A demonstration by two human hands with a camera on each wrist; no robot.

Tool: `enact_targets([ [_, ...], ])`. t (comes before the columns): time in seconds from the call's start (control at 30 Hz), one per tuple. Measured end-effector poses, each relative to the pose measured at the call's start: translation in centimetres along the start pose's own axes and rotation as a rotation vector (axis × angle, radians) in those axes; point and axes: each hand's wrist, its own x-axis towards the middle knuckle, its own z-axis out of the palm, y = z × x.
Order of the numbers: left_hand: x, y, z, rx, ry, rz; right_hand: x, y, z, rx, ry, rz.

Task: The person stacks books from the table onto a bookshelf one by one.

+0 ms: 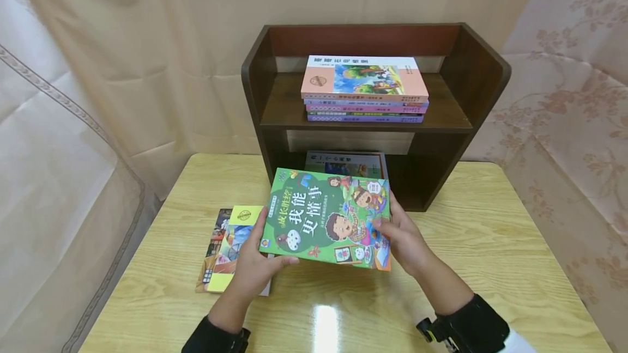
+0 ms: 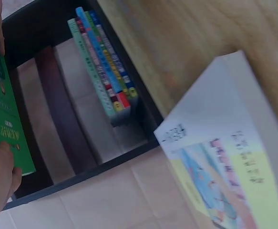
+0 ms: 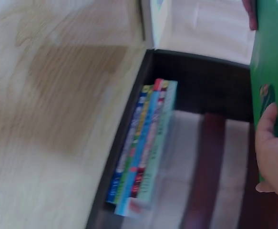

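Note:
A green picture book (image 1: 314,219) with cartoon children on its cover is held tilted between both hands, in front of the bookshelf's lower level. My left hand (image 1: 257,260) grips its lower left corner, thumb along the bottom edge. At the right edge my right hand (image 1: 404,236) pinches the book, thumb on the cover and the other fingers behind. Partly hidden by this book is a stack of books (image 1: 345,162) on the lower shelf; the left wrist view shows several spines of that stack (image 2: 100,62).
The dark wooden bookshelf (image 1: 365,128) stands at the back of the table (image 1: 490,266). Its upper shelf bears a stack of several books (image 1: 365,80). On the table at left, a yellow book (image 1: 223,282) lies overlapping another book (image 1: 213,249). Curtains (image 1: 221,42) hang behind.

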Motion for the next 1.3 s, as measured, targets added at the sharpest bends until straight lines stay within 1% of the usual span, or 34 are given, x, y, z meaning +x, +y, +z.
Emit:
enact_targets([
  [0.07, 0.0, 0.6, 0.0, -0.016, 0.012, 0.01, -0.5, -0.4, 0.6, -0.039, 0.0, -0.022],
  [0.17, 0.1, 1.5, 0.0, -0.028, 0.035, 0.019, -1.3, -1.2, 1.4, -0.131, 0.016, -0.046],
  [0.23, 0.2, 2.0, -0.1, -0.051, 0.046, 0.037, -1.8, -1.7, 1.8, -0.179, 0.024, -0.051],
  [0.3, 0.4, 2.7, -0.1, -0.05, 0.061, 0.06, -2.2, -2.1, 2.2, -0.228, 0.028, -0.061],
  [0.43, 0.8, 4.1, 0.0, -0.077, 0.059, 0.106, -2.7, -3.1, 2.5, -0.262, 0.03, -0.084],
  [0.53, 1.0, 5.4, 0.1, -0.112, 0.05, 0.141, -2.9, -4.2, 2.4, -0.269, 0.027, -0.132],
  [0.67, 1.3, 7.2, 0.2, -0.144, 0.048, 0.217, -3.1, -5.9, 2.5, -0.303, 0.04, -0.214],
  [0.8, 2.0, 9.0, 0.2, -0.135, 0.058, 0.251, -3.0, -7.6, 2.7, -0.374, 0.104, -0.299],
  [0.93, 3.4, 11.3, 0.2, -0.145, 0.042, 0.265, -2.3, -9.2, 2.8, -0.449, 0.199, -0.377],
  [1.07, 5.6, 13.4, 0.4, -0.117, 0.041, 0.271, -0.9, -10.7, 2.6, -0.484, 0.281, -0.427],
  [1.17, 7.5, 14.5, 0.6, -0.085, 0.045, 0.269, 0.3, -11.7, 2.3, -0.496, 0.328, -0.423],
  [1.3, 9.6, 15.4, 1.0, -0.07, 0.042, 0.254, 1.9, -12.5, 1.8, -0.474, 0.377, -0.374],
])
